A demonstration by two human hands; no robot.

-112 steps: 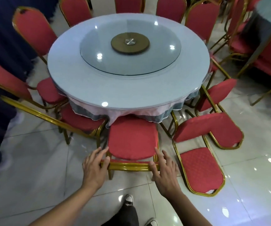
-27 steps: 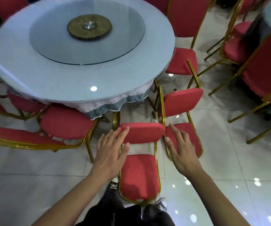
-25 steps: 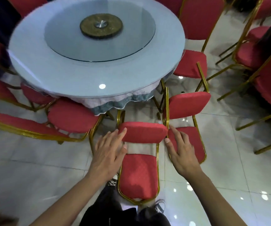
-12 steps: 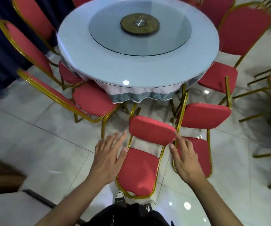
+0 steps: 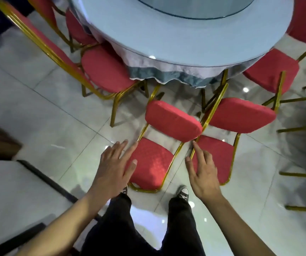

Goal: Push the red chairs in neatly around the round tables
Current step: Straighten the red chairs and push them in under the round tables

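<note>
A red chair with a gold frame (image 5: 153, 163) stands right in front of me, its seat (image 5: 173, 120) facing the round table (image 5: 167, 36) and its backrest nearest me. My left hand (image 5: 114, 166) hovers with straight fingers over the left edge of the backrest. My right hand (image 5: 202, 169) is spread out at the right side of the backrest, its index finger by the gold frame. Neither hand grips anything. A second red chair (image 5: 240, 115) stands close on the right, its frame touching the first chair's seat.
More red chairs are tucked at the table: one at the left (image 5: 104, 69) and one at the right (image 5: 272, 71). A pale tablecloth (image 5: 167, 74) hangs over the table's rim. Gold legs of other chairs (image 5: 303, 174) show at the right edge. A white surface (image 5: 10, 189) lies low left.
My view has dropped and come closer to the chair. Both hands have stayed open at the sides of its backrest. The chair sits slightly more turned toward the table.
</note>
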